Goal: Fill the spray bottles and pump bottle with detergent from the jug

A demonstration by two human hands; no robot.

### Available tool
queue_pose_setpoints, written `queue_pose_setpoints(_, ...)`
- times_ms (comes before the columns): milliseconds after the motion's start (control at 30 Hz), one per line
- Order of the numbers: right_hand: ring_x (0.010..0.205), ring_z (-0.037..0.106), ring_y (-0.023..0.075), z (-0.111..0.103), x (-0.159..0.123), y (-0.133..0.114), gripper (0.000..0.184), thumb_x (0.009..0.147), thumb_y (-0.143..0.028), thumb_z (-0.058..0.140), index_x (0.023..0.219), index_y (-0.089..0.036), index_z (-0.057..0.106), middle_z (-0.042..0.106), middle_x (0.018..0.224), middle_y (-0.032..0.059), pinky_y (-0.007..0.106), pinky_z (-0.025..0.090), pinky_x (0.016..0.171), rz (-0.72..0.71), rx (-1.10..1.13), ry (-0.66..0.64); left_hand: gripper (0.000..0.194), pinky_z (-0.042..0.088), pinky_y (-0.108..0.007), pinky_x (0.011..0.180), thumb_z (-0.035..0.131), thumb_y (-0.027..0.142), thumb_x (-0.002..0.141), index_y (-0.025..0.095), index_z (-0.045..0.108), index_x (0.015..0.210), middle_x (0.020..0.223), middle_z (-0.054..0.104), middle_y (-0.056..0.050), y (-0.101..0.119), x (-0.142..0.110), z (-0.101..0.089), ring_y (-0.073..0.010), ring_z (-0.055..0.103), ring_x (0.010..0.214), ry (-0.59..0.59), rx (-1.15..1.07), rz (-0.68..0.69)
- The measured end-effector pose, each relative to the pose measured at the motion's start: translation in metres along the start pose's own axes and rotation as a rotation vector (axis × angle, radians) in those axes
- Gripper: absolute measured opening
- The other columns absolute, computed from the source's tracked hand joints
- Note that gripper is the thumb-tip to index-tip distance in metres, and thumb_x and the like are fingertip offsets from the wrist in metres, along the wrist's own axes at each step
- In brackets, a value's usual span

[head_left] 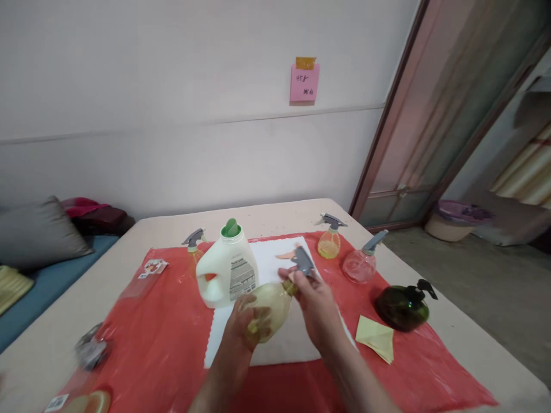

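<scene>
My left hand (239,328) is wrapped around the body of a see-through yellowish spray bottle (275,307), which is tilted with its neck up to the right. At that neck, the fingers of my right hand (317,307) are closed on a grey trigger spray head (303,260). Whether the head is seated on the neck is hidden by the fingers. Below both hands lies a white cloth (286,351). Just left of the bottle stands a large pale green jug (226,267) with a green spout in its open mouth.
On the red plastic sheet (167,338), an orange spray bottle (193,258) stands behind the jug. To the right are a yellow spray bottle (329,245), a pink one (359,267), a dark green pump bottle (402,308) and yellow papers (375,337). Clear packaging (144,278) lies left.
</scene>
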State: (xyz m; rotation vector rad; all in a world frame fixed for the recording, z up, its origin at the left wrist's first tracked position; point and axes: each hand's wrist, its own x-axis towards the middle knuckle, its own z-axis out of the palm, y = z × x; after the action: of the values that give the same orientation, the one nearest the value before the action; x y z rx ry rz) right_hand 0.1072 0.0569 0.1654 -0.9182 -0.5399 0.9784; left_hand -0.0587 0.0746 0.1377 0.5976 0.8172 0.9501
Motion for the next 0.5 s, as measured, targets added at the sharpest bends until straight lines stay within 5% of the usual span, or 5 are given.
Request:
queue_pose_setpoints(133,0.116,0.06,0.0273,0.011,-0.007,0.016,0.035,0.086,-0.049,0.073,0.106,-0.02,0.069,0.068,0.115,0.0101,0.043,0.043,0.105,0.0,-0.02,-0.181,0.04,0.055,-0.036,0.082,0.076,0.048,0.071,0.023,0.068,0.101,0.11,0.073,-0.007,0.003,-0.009,0.007,-0.0284,0.068,0.107,0.031,-0.084,0.0)
queue_pose_setpoints(333,0.117,0.059,0.0283,0.01,-0.006,0.023,0.037,0.084,-0.048,0.075,0.109,-0.021,0.07,0.067,0.118,0.0108,0.047,0.04,0.108,-0.058,-0.024,-0.192,0.039,0.054,-0.037,0.085,0.077,0.045,0.073,0.023,0.062,0.101,0.116,0.07,-0.007,0.008,-0.011,0.002,-0.0262,0.066,0.106,-0.028,-0.119,0.025)
queue_pose_setpoints(500,0.114,0.061,0.0293,0.009,-0.009,0.022,0.04,0.08,-0.05,0.078,0.107,-0.022,0.071,0.067,0.119,0.0106,0.043,0.047,0.1,-0.045,-0.109,-0.088,0.071,0.052,-0.034,0.075,0.093,0.024,0.044,0.028,0.052,0.102,0.11,0.065,-0.006,-0.005,-0.012,-0.002,-0.0253,0.064,0.095,-0.078,0.289,0.111)
